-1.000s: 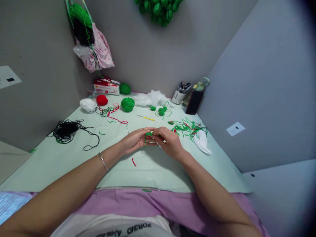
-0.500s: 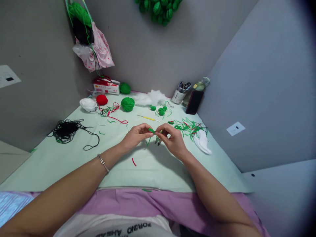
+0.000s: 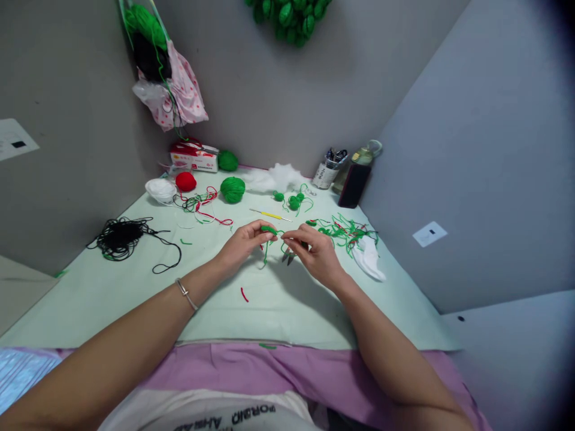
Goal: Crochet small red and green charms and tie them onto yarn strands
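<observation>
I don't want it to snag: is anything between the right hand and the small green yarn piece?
Nothing visible blocks the way: a thin green strand runs from the small green yarn piece in the left hand to the right hand. Two pointed grey blades show lower in the picture, not across the strand.

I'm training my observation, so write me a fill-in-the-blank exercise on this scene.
1. The left fingers hold a mostly ____ yarn piece.
2. The middle of the hook is ____.
3. The bracelet is on the ____ arm.
4. The red-handled scissors lie on the ____.

Missing words: green; yellow; left; box.
</observation>
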Demonstrator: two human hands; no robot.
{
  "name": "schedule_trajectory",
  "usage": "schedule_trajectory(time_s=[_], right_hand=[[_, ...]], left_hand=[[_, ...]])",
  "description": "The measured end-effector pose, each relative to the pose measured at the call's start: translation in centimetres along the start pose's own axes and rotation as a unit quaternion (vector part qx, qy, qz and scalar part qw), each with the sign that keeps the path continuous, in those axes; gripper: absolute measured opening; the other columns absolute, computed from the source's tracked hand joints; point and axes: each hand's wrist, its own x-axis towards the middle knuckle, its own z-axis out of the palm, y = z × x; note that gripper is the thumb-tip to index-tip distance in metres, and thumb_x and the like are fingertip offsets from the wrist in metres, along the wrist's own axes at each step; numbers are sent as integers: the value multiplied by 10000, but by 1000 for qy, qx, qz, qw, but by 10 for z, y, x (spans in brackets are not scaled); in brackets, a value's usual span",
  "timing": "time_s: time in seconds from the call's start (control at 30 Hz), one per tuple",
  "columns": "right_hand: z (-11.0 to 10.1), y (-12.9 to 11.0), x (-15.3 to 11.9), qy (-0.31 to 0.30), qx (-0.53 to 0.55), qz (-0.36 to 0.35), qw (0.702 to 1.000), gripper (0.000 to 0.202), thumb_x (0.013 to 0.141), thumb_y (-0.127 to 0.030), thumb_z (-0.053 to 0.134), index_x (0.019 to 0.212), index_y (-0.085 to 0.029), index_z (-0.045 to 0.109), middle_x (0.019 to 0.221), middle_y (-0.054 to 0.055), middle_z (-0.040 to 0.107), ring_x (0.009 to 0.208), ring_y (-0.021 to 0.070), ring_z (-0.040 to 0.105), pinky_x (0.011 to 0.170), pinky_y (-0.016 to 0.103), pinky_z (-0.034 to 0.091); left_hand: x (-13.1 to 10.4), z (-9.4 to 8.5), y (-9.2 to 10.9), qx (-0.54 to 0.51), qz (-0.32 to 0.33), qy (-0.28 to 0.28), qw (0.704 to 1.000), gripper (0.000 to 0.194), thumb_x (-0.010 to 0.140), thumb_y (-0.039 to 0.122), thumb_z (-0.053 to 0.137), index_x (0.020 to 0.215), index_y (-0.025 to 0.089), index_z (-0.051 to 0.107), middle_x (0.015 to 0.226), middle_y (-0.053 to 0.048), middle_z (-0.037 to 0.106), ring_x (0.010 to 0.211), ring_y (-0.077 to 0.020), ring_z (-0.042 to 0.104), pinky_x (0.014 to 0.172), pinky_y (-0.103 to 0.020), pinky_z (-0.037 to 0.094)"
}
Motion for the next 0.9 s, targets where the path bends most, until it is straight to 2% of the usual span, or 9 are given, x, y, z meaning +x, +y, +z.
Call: schedule_trajectory(time_s=[0.3, 0.47, 0.63, 0.9], right_hand=[[0, 0, 0, -9, -22, 2, 1000, 136, 923, -239, 589, 921, -211, 723, 711, -2, 544, 582, 104, 501, 563, 241, 355], [1, -2, -1, -3, -10, -2, 1000, 125, 919, -233, 587, 904, -210, 709, 709, 1, 546, 604, 116, 517, 569, 245, 363], [7, -1, 0, 7, 18, 2, 1000, 101, 906, -226, 597, 872, -206, 690, 703, 7, 567, 627, 130, 529, 584, 254, 383], [12, 2, 1, 18, 113, 68, 991, 153, 870, -319, 643, 782, -195, 665, 708, 13, 608, 611, 132, 556, 563, 254, 434]], left_hand=[[0, -2, -3, 15, 16, -13, 1000, 206, 817, 340, 682, 964, 197, 665, 879, -19, 662, 847, -161, 572, 740, -279, 389], [0, 0, 0, 23, 10, 7, 1000, 214, 766, 356, 734, 895, 191, 689, 794, -4, 651, 724, -140, 536, 695, -280, 389], [0, 2, -1, 10, 8, 12, 1000, 177, 736, 323, 755, 834, 183, 708, 779, -10, 662, 725, -144, 538, 708, -282, 384], [0, 0, -1, 26, -5, 10, 1000, 185, 726, 331, 764, 841, 191, 725, 781, -6, 656, 716, -138, 528, 716, -280, 377]])
